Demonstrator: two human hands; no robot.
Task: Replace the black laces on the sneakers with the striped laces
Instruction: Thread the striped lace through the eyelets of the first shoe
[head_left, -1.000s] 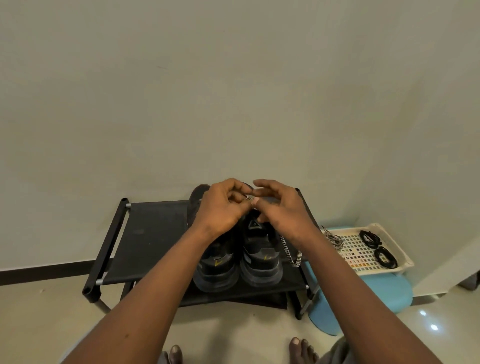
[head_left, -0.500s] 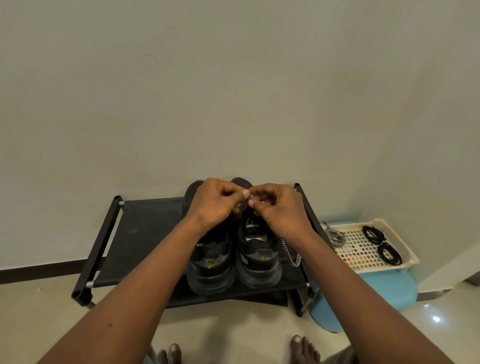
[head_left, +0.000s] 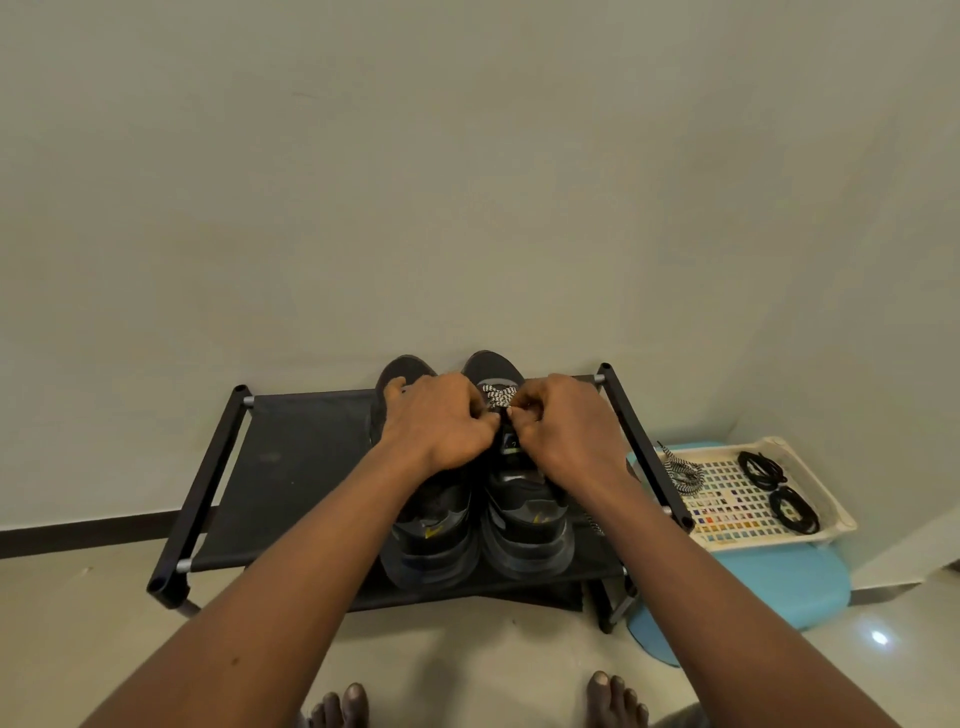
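Bare toes (head_left: 337, 706) at the bottom edge, then both forearms (head_left: 311, 561) reaching out over the shoe rack (head_left: 291, 467). 2 sneakers sit on it, heels toward the person, toes at the wall. The left hand (head_left: 441, 421) and right hand (head_left: 566, 421) are both curled tight. Their tips meet over the tongue of the right sneaker (head_left: 530, 519), each pinching the striped lace (head_left: 498, 395). The laced crosses show just past the knuckles, toe side. The shoe's long axis runs straight away from the person, so imo the next eyelets lie back toward the wrists. Both hands look abt equally near. Lace ends + eyelets are hidden under the fingers. The left sneaker (head_left: 431, 530) is half under the left wrist, can't tell if it's laced. Far right, a tray (head_left: 836, 514) w/ 2 black laces (head_left: 761, 467) + 1 more striped bundle (head_left: 683, 473).
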